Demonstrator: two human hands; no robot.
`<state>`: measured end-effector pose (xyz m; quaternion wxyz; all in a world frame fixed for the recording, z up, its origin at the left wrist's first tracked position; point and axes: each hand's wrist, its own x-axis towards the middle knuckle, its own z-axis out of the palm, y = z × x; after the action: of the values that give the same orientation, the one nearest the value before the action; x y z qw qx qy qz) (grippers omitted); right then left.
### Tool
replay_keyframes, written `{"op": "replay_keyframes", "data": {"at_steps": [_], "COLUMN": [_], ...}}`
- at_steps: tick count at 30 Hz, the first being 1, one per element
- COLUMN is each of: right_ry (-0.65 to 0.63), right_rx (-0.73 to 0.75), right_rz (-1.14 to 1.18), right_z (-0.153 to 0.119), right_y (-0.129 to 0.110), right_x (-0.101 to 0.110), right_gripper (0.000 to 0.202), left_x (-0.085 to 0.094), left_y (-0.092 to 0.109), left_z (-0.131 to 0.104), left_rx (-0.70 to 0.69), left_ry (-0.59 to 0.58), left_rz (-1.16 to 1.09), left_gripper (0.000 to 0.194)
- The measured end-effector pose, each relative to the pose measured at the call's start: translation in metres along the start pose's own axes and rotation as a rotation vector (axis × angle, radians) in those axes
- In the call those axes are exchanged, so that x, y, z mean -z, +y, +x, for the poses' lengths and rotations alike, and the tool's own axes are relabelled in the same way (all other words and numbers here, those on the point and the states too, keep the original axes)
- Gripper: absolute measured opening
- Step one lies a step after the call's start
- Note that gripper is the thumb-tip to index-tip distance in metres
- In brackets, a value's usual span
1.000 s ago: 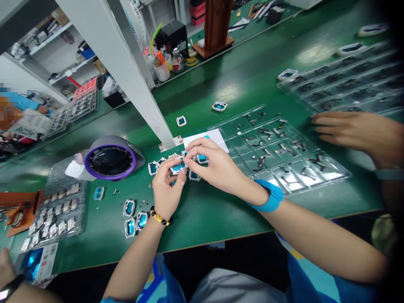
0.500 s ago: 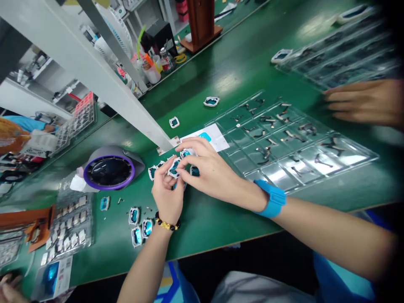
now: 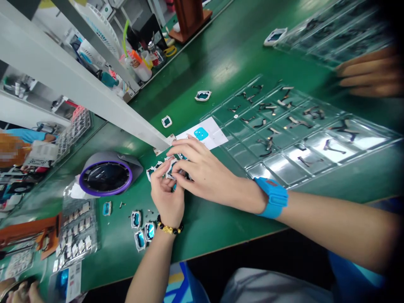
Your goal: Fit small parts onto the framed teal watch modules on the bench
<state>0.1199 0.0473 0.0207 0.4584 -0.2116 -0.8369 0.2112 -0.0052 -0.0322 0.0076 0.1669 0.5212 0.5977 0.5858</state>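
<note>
My left hand, with a beaded bracelet at the wrist, is closed on a small white frame with a blue inside, which looks like a watch case. My right hand, a blue band on its wrist, bends over the same case, thumb and fingers pressed to it from the right. Its fingers partly hide the case. Just behind the hands, more such cases lie bunched together. A white card with a blue shape lies beyond my right hand, under the tip of a slanting white post.
A clear compartment tray with small dark flex parts lies to the right; a co-worker's hand is beyond it. Left stand a grey and purple device, loose cases and a tray of metallic pieces. Another person's hand shows bottom left.
The view has shifted slightly. My right hand's fingers now cover more of the case, while my left hand keeps its hold. The co-worker's hand at the right is blurred by motion.
</note>
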Motion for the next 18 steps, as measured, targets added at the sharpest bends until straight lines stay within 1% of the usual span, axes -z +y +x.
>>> {"op": "replay_keyframes", "data": {"at_steps": [9,14,18], "right_ry": [0.002,0.029,0.022], "right_rx": [-0.009,-0.011,-0.037], "right_rz": [-0.01,-0.018,0.001], "right_z": [-0.0002,-0.0023,-0.0034], "right_y": [0.0008,0.0016,0.0015], "right_x": [-0.0013,-0.0043,-0.0055], "right_gripper": [0.022,0.018,0.018], "left_x": [-0.0004,-0.0013,-0.0016], "left_y": [-0.0021,-0.0038,-0.0062], "left_z": [0.0,-0.0004,-0.0008], "left_rx": [0.017,0.01,0.003], "left_ry": [0.01,0.022,0.032], "left_rz": [-0.018,0.026,0.038], "left_gripper": [0.033,0.034,0.035]}}
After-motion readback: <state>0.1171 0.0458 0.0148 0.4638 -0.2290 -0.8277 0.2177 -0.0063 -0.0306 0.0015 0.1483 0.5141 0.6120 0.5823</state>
